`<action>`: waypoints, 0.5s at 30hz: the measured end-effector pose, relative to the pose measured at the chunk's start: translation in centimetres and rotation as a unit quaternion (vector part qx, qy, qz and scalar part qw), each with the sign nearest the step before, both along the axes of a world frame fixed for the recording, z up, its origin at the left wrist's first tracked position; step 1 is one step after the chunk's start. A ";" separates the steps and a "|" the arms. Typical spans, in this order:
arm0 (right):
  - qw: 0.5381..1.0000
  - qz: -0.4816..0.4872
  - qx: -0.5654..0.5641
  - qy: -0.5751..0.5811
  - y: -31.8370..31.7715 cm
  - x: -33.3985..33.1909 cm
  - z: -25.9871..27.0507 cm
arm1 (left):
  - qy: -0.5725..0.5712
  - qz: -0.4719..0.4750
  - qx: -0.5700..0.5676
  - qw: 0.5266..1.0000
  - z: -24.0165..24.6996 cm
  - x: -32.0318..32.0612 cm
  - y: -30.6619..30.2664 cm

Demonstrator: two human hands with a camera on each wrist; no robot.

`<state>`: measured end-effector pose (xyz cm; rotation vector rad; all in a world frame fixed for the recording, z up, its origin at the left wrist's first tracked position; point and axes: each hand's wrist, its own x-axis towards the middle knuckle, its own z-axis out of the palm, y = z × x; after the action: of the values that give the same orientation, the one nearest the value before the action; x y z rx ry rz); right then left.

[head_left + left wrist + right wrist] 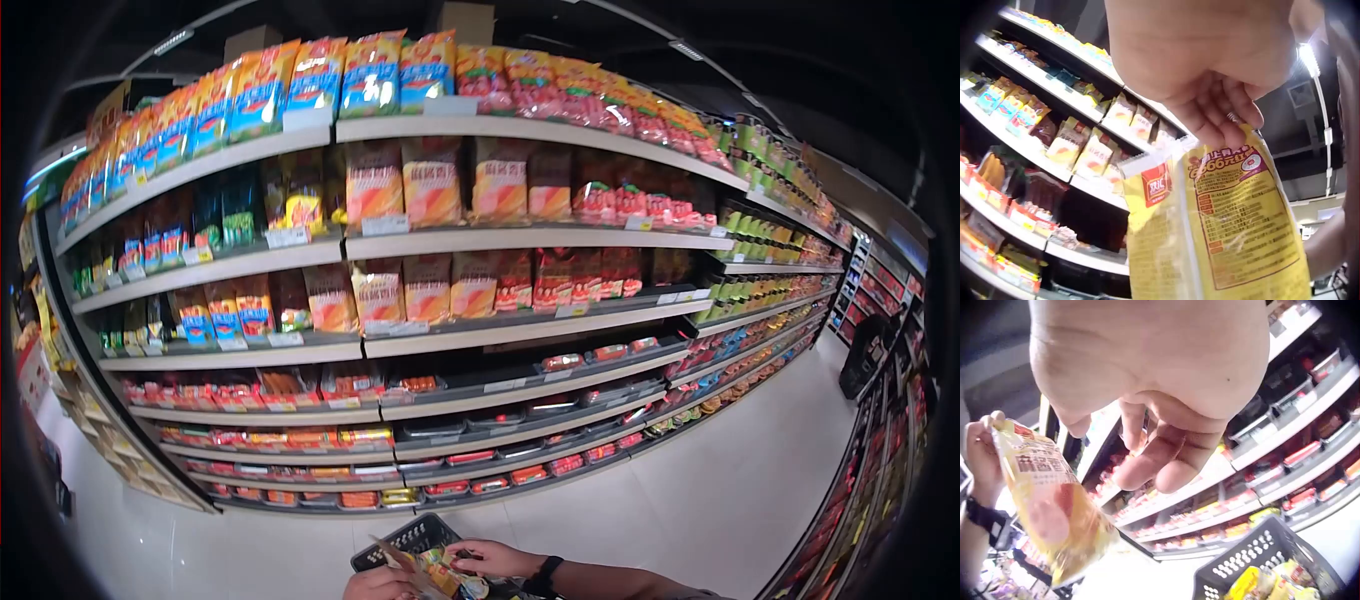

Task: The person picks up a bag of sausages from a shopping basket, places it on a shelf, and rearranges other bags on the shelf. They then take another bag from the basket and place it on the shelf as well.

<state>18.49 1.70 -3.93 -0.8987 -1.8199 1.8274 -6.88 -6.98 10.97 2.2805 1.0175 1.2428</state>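
My left hand (1204, 62) pinches the top edge of a yellow plastic food package (1235, 219), its printed back facing the left wrist view. In the right wrist view the package (1054, 506) hangs tilted from the left hand (985, 450), its front showing orange and pink pictures. My right hand (1154, 394) is apart from it, fingers loosely bent with nothing in them. The head view has the left hand (380, 583) and right hand (490, 558) low at the dark basket (430, 524); several yellow packs (1279, 589) lie inside the basket.
A long shelf unit (540, 238) with several tiers of bagged snacks and sausages stands in front. Pale tiled floor (680, 500) stretches between it and another shelf row (870, 480) on the right. A dark object (865, 358) stands farther down the aisle.
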 end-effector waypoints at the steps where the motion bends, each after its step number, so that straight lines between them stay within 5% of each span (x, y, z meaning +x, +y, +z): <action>1: 0.998 0.031 -0.036 0.035 -0.2 -0.6 3.1 | 0.004 -0.004 0.009 1.000 0.7 0.7 0.0; 3: 0.998 0.037 -0.042 0.031 0.2 -1.1 4.5 | -0.081 -0.053 -0.002 0.995 1.9 1.9 -0.1; 5: 0.968 0.205 -0.141 0.019 1.2 -0.8 3.3 | -0.073 -0.042 -0.025 0.996 2.7 2.4 -0.4; 9: 0.957 0.205 -0.122 0.164 -1.2 0.0 5.4 | -0.121 -0.045 -0.031 0.991 5.1 3.7 0.0; 13: 0.957 0.252 -0.090 0.113 -0.1 1.1 6.1 | -0.129 -0.066 0.034 0.989 4.8 4.0 0.9; 15: 0.973 0.197 -0.097 0.064 -0.9 1.9 9.7 | -0.201 -0.030 0.041 0.978 4.1 4.5 1.6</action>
<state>20.40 0.75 5.72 -0.4866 -1.8600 2.2784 -2.42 -5.37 15.02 1.9801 0.7556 1.6564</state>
